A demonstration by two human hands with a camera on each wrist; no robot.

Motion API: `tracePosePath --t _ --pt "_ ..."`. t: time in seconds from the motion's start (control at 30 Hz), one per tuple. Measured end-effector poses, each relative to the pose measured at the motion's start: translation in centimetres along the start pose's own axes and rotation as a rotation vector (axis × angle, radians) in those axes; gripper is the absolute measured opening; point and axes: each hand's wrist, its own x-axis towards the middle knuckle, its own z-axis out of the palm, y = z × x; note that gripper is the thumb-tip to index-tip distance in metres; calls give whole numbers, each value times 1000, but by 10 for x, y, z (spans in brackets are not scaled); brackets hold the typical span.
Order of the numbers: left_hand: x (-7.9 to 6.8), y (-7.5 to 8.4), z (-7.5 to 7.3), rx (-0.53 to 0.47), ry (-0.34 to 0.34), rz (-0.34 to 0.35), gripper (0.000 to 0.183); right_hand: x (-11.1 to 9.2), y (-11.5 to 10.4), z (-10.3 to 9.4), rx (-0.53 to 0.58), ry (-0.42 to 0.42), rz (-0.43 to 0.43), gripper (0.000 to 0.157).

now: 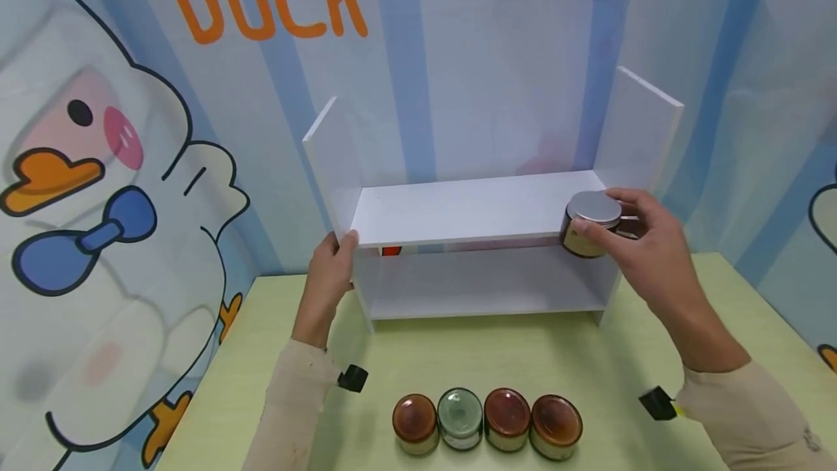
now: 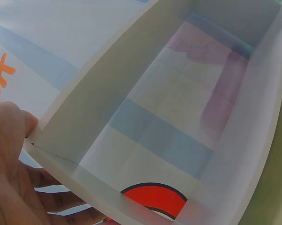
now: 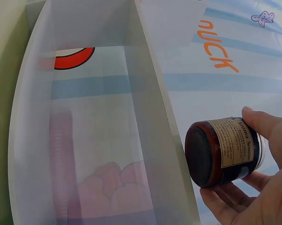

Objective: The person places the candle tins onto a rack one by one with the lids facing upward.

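My right hand (image 1: 654, 246) grips a dark amber candle jar (image 1: 591, 224) with a silver lid, at the right end of the white shelf's upper board (image 1: 471, 213). In the right wrist view the jar (image 3: 225, 151) shows a beige label with small print, its base right at the board's edge. Thumb and fingers wrap round the lid end. At the other end, my left hand (image 1: 327, 278) holds the white shelf's left side panel (image 1: 333, 173). The left wrist view shows the thumb at the board's corner and the fingers (image 2: 56, 199) behind the panel.
Near the table's front stand several jars in a row: an amber one (image 1: 415, 424) at left, a green one (image 1: 461, 419), then more amber ones (image 1: 556, 427). A lower board (image 1: 487, 282) spans the shelf. Behind hangs a striped backdrop (image 1: 497, 57) with a printed duck.
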Motion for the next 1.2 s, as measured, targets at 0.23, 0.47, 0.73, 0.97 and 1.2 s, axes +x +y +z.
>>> tracePosePath --t 0.23,0.47,0.73,0.97,1.2 --pt "1 0 1 13 9 -12 63 5 -2 1 -31 -13 16 73" --pt "0 -1 0 -5 -8 3 64 8 -9 0 -60 -38 46 82" --pt "-1 -2 0 -13 -9 5 66 12 -12 0 -104 -59 68 88" --pt "0 -2 0 -15 -6 1 65 17 -14 2 -109 -63 79 90" --pt "0 -1 1 -26 -3 -7 64 22 -11 9 -72 -34 47 88"
